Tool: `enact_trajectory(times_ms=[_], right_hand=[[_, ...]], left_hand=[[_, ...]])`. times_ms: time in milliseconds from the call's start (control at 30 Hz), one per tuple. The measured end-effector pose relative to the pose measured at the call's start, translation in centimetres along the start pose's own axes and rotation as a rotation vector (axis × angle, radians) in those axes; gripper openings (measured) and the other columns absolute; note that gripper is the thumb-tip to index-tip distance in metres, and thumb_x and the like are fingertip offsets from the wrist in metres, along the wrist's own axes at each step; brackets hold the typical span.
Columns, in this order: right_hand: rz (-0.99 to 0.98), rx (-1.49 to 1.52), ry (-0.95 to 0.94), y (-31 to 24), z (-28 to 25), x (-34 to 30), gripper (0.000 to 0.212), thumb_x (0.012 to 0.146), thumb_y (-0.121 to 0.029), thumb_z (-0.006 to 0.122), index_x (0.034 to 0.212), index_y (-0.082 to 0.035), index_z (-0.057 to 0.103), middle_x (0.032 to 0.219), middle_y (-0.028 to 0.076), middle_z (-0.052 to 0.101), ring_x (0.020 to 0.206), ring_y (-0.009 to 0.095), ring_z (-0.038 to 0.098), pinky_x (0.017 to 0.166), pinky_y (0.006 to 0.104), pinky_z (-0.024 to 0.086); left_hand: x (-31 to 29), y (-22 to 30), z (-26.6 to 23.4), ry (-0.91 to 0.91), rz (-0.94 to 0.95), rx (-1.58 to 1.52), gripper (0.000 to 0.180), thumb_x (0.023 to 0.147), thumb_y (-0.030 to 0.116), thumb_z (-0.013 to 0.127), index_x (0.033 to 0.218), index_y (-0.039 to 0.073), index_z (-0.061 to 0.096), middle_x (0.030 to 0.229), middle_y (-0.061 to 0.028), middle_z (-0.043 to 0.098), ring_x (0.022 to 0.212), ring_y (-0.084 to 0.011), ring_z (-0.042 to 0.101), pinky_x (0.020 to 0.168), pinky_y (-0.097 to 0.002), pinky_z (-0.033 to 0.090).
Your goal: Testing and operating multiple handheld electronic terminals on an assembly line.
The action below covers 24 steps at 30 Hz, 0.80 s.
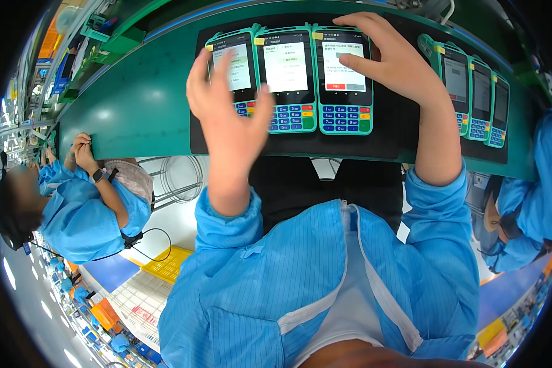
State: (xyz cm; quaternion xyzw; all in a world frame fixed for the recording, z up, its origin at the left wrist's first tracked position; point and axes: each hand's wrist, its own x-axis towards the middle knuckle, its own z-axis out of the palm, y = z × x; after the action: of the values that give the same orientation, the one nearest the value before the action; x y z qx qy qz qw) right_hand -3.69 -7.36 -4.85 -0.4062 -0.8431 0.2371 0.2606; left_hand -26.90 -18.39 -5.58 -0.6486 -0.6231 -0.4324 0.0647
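Note:
Three green-cased card payment terminals lie side by side on a black mat, screens lit, keypads toward me. Over the left terminal my left hand hovers with fingers spread, slightly blurred and hiding part of its screen and keys. The middle terminal shows a list on a white page. On the right terminal a dialog with a red button is lit. My right hand reaches across that one, fingers apart, thumb over its screen; whether the thumb touches the glass I cannot tell.
Several more terminals lie at the right of the green table. A person in a blue smock sits at the left, another in blue at the right. A yellow crate stands on the floor behind, left of me.

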Motion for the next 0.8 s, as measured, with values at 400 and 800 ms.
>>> enact_trajectory(times_ms=[400,800], right_hand=[[-0.063,0.05,0.095,1.8,0.5,0.5,0.041,0.086,-0.029,0.06,0.124,-0.015,0.053,0.117,0.004,0.053,0.074,0.011,0.048,0.062,0.0242,0.042],[-0.012,0.134,-0.04,1.8,-1.0,1.1,0.041,0.083,-0.023,0.061,0.121,-0.012,0.054,0.104,0.007,0.061,0.084,0.017,0.053,0.066,0.0272,0.045]], left_hand=[[-1.0,4.5,2.3,-0.268,0.291,0.157,0.028,0.065,0.023,0.07,0.092,0.022,0.07,0.126,-0.0064,0.05,0.128,-0.0324,0.033,0.102,-0.0586,0.013],[-0.8,3.4,1.0,-0.204,0.278,0.079,0.016,0.062,0.019,0.068,0.078,0.019,0.069,0.115,-0.0032,0.056,0.121,-0.0306,0.041,0.102,-0.0585,0.014]])
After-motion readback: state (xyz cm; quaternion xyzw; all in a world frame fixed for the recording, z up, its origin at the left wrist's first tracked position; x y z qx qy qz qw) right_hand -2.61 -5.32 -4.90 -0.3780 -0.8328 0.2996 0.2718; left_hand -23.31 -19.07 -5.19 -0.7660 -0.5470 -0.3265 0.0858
